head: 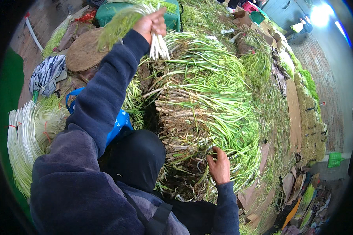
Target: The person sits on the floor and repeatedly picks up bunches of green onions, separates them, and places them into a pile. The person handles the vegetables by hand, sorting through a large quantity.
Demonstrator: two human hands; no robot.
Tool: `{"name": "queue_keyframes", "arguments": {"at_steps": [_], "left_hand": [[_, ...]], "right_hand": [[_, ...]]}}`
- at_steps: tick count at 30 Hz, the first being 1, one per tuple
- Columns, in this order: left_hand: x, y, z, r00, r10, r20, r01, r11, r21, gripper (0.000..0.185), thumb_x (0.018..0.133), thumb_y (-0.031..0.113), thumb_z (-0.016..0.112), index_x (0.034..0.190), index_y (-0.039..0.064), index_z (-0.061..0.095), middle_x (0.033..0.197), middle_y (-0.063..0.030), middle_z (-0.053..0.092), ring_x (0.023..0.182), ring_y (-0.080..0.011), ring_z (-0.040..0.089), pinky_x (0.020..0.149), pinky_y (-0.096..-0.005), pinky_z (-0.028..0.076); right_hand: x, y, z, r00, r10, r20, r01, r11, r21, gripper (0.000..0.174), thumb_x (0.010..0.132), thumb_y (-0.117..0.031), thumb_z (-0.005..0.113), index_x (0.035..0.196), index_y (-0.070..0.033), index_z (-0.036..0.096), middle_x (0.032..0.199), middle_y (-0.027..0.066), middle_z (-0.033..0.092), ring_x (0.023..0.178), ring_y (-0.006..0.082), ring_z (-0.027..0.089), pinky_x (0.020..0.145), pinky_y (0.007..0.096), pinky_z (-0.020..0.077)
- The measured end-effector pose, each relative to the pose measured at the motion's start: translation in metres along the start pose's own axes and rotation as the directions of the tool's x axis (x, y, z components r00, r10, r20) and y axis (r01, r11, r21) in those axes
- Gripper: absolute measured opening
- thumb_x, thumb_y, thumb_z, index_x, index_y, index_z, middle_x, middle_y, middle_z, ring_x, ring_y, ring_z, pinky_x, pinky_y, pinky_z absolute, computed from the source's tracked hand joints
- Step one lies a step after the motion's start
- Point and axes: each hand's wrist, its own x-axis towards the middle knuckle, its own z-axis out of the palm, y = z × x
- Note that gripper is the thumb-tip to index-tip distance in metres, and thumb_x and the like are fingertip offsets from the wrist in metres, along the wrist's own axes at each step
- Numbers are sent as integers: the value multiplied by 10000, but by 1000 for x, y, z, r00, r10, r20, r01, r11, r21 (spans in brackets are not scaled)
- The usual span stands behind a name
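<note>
My left hand (151, 25) is stretched far forward, closed around a bunch of peeled white allium stalks (159, 48). Their thin green tops trail to the left. A green cloth-covered block (106, 17) with more stalks on top lies just beyond it. My right hand (220, 167) hovers low over the near part of a big heap of unpeeled green stalks (211, 114). Its thumb and fingers are bent and apart, with no stalk plainly held. Brown, soil-covered root ends of the heap face left, and the green leaves spread right.
Tied bundles of white stalks (23, 141) stand at left, near a striped cloth (47, 75), a round brown seat (83, 53) and a blue bag (119, 126). Loose leaves (276, 117) litter the floor at right. A green plastic basket (335, 160) lies by the wall. Other people are at the far end.
</note>
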Motion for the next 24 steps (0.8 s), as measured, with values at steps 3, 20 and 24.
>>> {"name": "queue_keyframes", "arguments": {"at_steps": [3, 20, 24], "left_hand": [[-3, -37, -19, 984, -44, -174, 76, 980, 184, 311, 916, 253, 728, 745, 143, 492, 535, 96, 393, 402, -51, 352, 410, -225, 347], [-57, -246, 20, 914, -356, 194, 19, 514, 858, 582, 689, 166, 900, 1160, -22, 616, 1069, -139, 694, 962, -223, 640, 886, -339, 506], [-57, -241, 28, 880, -436, 188, -50, 307, 950, 773, 608, 276, 937, 1226, -40, 596, 1166, -178, 680, 1065, -253, 651, 964, -341, 492]], "right_hand": [[7, -4, -2, 999, 19, 42, -18, 999, -28, 387, 862, -172, 710, 1176, 25, 598, 1109, 247, 646, 1010, 402, 626, 889, 448, 505], [85, -27, 42, 971, -142, -190, 59, 920, -388, 596, 885, -261, 664, 1310, 113, 477, 1250, 309, 541, 1139, 426, 533, 1025, 492, 408], [109, -17, 37, 953, -218, -211, 141, 934, -328, 558, 861, -209, 613, 1290, 116, 465, 1261, 306, 518, 1198, 433, 488, 1104, 507, 315]]}}
